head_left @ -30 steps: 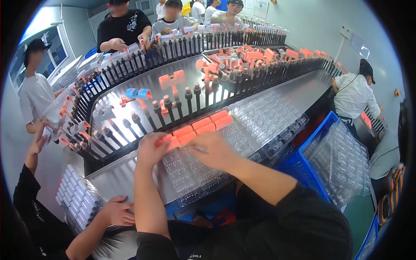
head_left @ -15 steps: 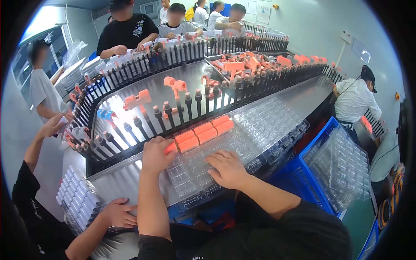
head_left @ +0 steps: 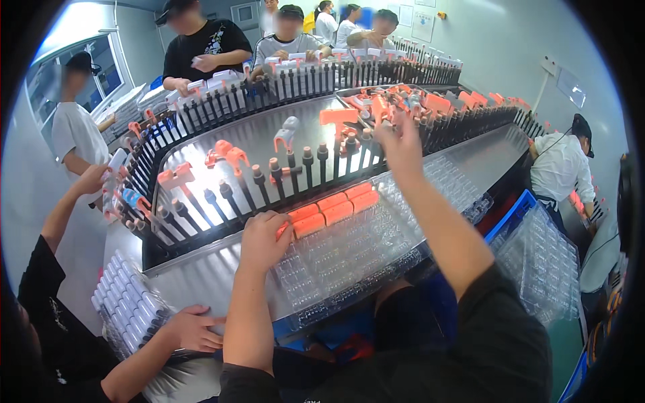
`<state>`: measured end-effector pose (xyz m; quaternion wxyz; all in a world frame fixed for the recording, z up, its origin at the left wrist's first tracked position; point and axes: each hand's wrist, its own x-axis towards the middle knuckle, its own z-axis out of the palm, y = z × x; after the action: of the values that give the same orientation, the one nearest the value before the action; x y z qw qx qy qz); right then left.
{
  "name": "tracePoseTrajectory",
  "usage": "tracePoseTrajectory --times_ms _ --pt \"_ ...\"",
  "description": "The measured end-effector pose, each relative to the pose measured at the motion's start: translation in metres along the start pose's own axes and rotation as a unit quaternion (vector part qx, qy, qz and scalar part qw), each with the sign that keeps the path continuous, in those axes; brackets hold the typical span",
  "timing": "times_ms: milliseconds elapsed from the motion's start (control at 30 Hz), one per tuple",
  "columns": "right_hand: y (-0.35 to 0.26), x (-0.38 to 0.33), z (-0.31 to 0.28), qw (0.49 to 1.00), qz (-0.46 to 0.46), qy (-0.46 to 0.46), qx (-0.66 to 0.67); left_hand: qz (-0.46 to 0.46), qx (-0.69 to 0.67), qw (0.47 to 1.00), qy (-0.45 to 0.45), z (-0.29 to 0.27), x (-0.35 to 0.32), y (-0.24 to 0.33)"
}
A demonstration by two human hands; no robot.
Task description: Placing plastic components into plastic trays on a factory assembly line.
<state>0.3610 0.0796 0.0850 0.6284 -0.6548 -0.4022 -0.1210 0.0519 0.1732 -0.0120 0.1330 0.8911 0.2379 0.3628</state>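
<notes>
My left hand [head_left: 264,236] is closed round an orange plastic piece [head_left: 282,231] at the left end of a row. Beside it, several orange blocks [head_left: 338,207] sit in two rows along the far edge of a clear plastic tray [head_left: 319,258]. The tray's nearer pockets show bare clear plastic. My right hand [head_left: 401,144] is stretched out over the black posts, its fingers bent at an orange plastic part [head_left: 381,107]; the fingertips are partly hidden. Another T-shaped orange part [head_left: 338,116] is on a post just left of it.
Black posts [head_left: 275,178] line the metal table [head_left: 201,262], some carrying orange parts. A co-worker's hand [head_left: 195,329] rests by a tray of white tubes [head_left: 127,302] at left. Clear trays [head_left: 544,262] are stacked in a blue crate at right. Several people work beyond.
My right hand has left the clear tray and reached forward to the orange parts at the posts. My left hand stays at the end piece. The posts and the parts on them have shifted.
</notes>
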Motion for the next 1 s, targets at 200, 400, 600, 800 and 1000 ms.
tracePoseTrajectory --times_ms 200,400,600,800,1000 --pt "-0.011 0.133 0.028 0.862 0.008 -0.457 -0.218 0.029 -0.008 0.999 0.017 -0.001 0.004 0.004" --pt "-0.095 0.077 0.005 0.893 -0.211 -0.35 -0.191 -0.093 -0.205 0.971 0.073 -0.002 0.001 0.026" --pt "-0.052 -0.055 -0.017 0.864 -0.322 -0.368 -0.124 -0.176 -0.254 0.94 0.145 -0.035 0.082 0.058" --pt "-0.009 -0.11 0.01 0.857 -0.222 -0.448 -0.126 -0.256 0.046 0.961 -0.095 -0.101 0.163 0.031" --pt "0.001 -0.133 0.045 0.84 -0.275 -0.454 -0.113 -0.185 0.32 0.928 -0.044 -0.124 0.129 0.007"
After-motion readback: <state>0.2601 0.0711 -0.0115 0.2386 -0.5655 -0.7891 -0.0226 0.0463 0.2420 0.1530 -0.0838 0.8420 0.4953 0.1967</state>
